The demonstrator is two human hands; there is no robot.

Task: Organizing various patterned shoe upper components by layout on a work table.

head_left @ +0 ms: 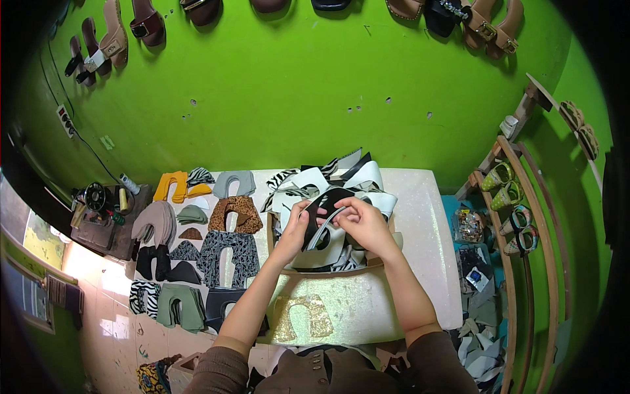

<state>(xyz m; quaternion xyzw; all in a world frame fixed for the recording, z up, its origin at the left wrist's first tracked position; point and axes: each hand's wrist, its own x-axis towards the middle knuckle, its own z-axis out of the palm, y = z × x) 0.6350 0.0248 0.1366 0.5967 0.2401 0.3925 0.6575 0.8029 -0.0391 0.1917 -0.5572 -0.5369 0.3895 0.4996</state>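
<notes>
Both my hands hold a curved black piece of shoe-upper material (313, 230) with a pale edge, raised above a heap of cut offcuts. My left hand (295, 231) grips its left side, with fingers curled behind it. At its upper right edge, my right hand (365, 224) pinches the pale rim between thumb and fingers. Below lies a box (270, 231) filled with white, black and zebra-striped scraps (307, 180). On the table closer to me rests a glittery gold U-shaped piece (283, 322).
Stacks of U-shaped pieces, among them yellow (172, 184), leopard-print (226, 213) and green (187, 308), cover the table's left side. A sewing machine (96, 197) stands far left. At right are a wooden shoe rack (525, 243) and floor scraps (482, 351). Sandals (147, 25) hang on the green wall.
</notes>
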